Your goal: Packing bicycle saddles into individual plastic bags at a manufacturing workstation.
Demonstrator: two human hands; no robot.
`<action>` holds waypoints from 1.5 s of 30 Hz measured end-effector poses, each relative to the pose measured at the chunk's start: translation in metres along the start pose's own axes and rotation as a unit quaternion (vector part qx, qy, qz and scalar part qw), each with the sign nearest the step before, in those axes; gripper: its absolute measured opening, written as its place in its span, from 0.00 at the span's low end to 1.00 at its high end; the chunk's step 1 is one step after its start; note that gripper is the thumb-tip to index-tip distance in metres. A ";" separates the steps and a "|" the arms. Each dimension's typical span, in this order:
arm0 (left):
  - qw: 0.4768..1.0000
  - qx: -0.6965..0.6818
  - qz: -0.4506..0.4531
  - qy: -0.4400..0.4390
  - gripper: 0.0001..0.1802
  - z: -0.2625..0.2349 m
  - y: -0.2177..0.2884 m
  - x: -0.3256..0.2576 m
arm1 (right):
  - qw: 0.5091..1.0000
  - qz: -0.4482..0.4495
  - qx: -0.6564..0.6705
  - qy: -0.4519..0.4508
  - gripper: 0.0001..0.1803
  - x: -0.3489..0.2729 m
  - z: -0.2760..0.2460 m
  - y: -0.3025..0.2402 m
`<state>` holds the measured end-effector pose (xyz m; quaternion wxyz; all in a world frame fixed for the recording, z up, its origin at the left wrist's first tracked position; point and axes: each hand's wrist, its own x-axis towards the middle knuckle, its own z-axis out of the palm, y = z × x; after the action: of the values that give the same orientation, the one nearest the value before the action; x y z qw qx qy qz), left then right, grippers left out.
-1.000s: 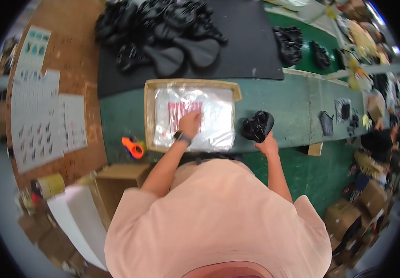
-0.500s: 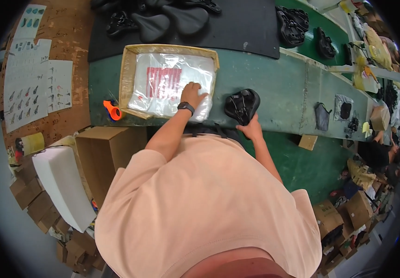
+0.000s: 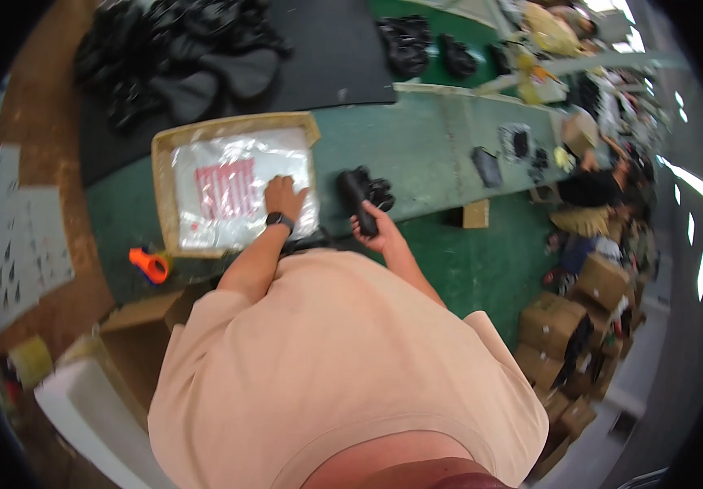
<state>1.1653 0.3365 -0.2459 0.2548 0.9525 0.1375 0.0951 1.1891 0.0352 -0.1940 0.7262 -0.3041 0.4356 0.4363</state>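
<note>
My right hand grips a black bicycle saddle by its narrow nose, just past the bench's near edge. The saddle is tilted on its side, with part of its underside frame toward the right. My left hand, a dark watch on its wrist, lies with fingers apart on a stack of clear plastic bags with red print. These bags fill a shallow open cardboard box lined along its rim with tape.
More black saddles are piled on a black mat at the back left. An orange tape dispenser sits left of the box. The green bench runs right, bearing a dark pouch. Another person is far right.
The right hand has rolled the saddle from underside-up onto its side. The left hand stays on the plastic bags. The whole view has swung to the right.
</note>
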 end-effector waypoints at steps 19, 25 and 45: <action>0.832 -0.467 -0.246 -0.170 0.14 -0.094 -0.103 0.012 | 0.924 -0.321 -0.190 -0.082 0.27 -0.100 0.107 0.140; 0.787 -0.553 -0.149 -0.230 0.16 -0.145 -0.100 -0.014 | 0.931 -0.220 -0.206 -0.205 0.33 -0.084 0.184 0.118; 0.663 -0.641 -0.372 -0.104 0.07 -0.382 -0.163 0.046 | 0.743 -0.263 -0.545 -0.285 0.45 -0.049 0.351 0.060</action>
<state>1.0779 0.6617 0.0020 0.8290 0.4270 0.3585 -0.0427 1.2522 0.3320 -0.0009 0.6130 -0.6123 -0.2010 0.4570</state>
